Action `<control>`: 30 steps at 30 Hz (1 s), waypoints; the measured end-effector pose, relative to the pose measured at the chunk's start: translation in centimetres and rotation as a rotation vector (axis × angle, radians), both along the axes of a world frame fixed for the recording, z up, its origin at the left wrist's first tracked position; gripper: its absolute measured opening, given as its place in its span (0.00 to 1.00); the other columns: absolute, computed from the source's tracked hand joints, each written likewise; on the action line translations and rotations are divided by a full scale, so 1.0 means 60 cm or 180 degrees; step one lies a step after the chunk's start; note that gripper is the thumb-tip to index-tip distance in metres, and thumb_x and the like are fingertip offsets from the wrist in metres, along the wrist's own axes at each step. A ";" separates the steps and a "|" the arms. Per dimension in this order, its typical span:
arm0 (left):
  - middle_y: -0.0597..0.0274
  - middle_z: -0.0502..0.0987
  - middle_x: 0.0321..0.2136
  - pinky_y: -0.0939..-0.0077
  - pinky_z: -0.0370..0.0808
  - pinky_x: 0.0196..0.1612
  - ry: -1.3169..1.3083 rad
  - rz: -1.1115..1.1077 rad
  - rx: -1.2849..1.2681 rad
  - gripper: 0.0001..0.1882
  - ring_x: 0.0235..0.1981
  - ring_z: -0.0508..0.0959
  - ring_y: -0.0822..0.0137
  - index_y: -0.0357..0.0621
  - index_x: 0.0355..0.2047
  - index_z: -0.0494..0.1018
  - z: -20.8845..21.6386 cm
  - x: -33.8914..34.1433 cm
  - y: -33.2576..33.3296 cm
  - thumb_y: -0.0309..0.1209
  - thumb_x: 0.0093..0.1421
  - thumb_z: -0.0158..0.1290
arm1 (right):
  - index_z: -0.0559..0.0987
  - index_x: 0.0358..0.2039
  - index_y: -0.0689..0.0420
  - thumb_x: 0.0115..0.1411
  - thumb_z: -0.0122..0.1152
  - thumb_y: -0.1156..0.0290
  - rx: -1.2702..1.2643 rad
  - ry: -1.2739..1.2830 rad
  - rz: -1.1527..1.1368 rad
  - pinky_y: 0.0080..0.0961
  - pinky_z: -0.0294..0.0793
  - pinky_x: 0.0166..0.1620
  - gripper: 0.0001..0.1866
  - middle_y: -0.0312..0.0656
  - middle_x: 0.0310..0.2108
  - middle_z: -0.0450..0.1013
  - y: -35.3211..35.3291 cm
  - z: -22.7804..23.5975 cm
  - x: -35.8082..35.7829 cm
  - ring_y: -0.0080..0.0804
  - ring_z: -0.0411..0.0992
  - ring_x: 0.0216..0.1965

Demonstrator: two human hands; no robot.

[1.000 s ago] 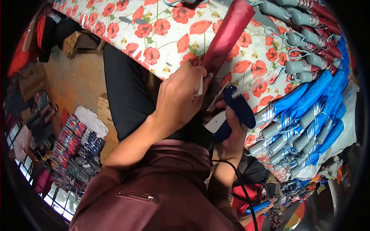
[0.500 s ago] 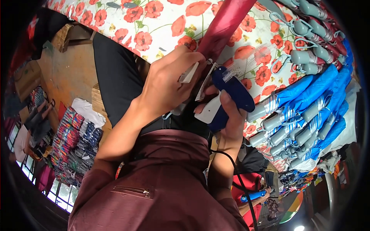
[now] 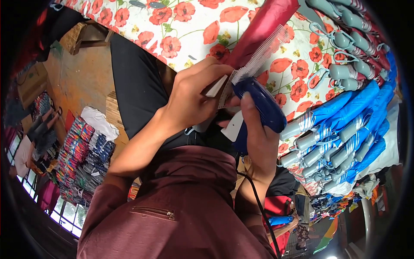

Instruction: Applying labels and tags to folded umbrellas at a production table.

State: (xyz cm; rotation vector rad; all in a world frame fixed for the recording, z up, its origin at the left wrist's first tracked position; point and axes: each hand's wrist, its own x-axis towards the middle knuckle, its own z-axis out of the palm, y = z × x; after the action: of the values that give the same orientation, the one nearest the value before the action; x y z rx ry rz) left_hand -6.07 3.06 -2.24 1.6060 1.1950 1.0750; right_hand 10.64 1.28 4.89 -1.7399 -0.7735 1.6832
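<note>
At the near edge of a flowered tablecloth (image 3: pixel 194 28), the left hand (image 3: pixel 187 97) gripped a red umbrella (image 3: pixel 264 34) and pinched a white tag (image 3: pixel 216 86); just right, the right hand (image 3: pixel 260 136) clasped a blue tag gun (image 3: pixel 264 105).

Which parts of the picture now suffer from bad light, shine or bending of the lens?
In the head view, the windows at lower left look washed out; in the head view, the red umbrella carries a bright sheen, while the space below the left hand is dark; also in the head view, the grey pole looks bowed near the black rim.
</note>
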 end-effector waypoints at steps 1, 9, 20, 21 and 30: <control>0.57 0.77 0.34 0.70 0.72 0.32 -0.0053 0.0064 -0.0065 0.28 0.29 0.75 0.56 0.37 0.44 0.78 0.000 0.001 -0.001 0.12 0.37 0.56 | 0.78 0.50 0.68 0.70 0.58 0.58 0.0049 -0.0179 0.0067 0.23 0.81 0.29 0.23 0.45 0.30 0.78 0.000 0.003 -0.003 0.31 0.77 0.25; 0.55 0.79 0.35 0.74 0.72 0.34 -0.0128 0.0064 -0.0333 0.24 0.31 0.76 0.60 0.33 0.43 0.79 0.003 -0.003 -0.005 0.12 0.42 0.54 | 0.81 0.45 0.67 0.72 0.55 0.57 -0.0328 0.0458 -0.0563 0.18 0.74 0.29 0.22 0.42 0.29 0.78 -0.012 -0.004 -0.005 0.26 0.74 0.23; 0.58 0.79 0.33 0.73 0.72 0.32 0.0001 0.0378 -0.0214 0.17 0.28 0.75 0.61 0.36 0.41 0.79 0.010 -0.001 0.000 0.14 0.49 0.58 | 0.79 0.44 0.63 0.72 0.49 0.45 0.0199 -0.0112 -0.0526 0.23 0.75 0.31 0.29 0.45 0.27 0.76 -0.013 0.027 0.003 0.32 0.75 0.22; 0.59 0.80 0.33 0.74 0.72 0.33 0.0102 0.0460 -0.0273 0.14 0.27 0.75 0.62 0.36 0.40 0.79 0.016 -0.004 0.002 0.14 0.53 0.58 | 0.79 0.41 0.62 0.72 0.48 0.42 0.0558 -0.0113 -0.0661 0.23 0.75 0.31 0.31 0.46 0.26 0.76 -0.016 0.035 0.003 0.33 0.76 0.22; 0.56 0.73 0.36 0.66 0.73 0.35 0.1658 0.0746 -0.0055 0.20 0.34 0.76 0.56 0.46 0.40 0.72 0.011 0.032 -0.056 0.42 0.53 0.64 | 0.80 0.48 0.62 0.72 0.52 0.45 -0.0086 -0.1015 -0.0931 0.22 0.78 0.44 0.28 0.44 0.37 0.80 -0.047 0.028 0.039 0.29 0.76 0.31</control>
State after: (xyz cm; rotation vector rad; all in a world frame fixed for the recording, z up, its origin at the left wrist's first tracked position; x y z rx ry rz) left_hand -4.13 -0.32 -1.58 1.8269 1.7640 0.7992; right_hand 13.01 -1.53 6.59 -2.0575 -0.5957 1.2461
